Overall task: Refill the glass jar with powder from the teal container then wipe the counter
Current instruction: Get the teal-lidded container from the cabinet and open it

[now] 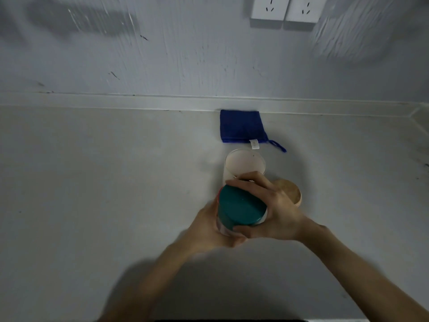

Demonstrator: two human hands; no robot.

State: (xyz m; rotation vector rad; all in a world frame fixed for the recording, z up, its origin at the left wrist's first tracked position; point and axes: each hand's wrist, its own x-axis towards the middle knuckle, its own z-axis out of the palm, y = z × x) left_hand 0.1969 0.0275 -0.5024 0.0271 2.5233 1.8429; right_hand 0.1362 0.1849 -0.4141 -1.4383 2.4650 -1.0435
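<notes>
The teal container [240, 209] is held over the counter with its teal lid on top. My left hand [209, 225] wraps its body from the left and below. My right hand [276, 210] grips the lid's rim, fingers curled over the far edge. Just behind it stands the open glass jar [245, 165] with pale powder inside. A round wooden lid [289, 191] lies on the counter to the right, partly hidden by my right hand. A folded blue cloth [242, 126] with a white tag lies by the back wall.
The pale counter [104, 182] stretches wide to the left and right. A low backsplash ledge [139, 101] runs along the wall. Two wall sockets [285, 8] sit high above the cloth.
</notes>
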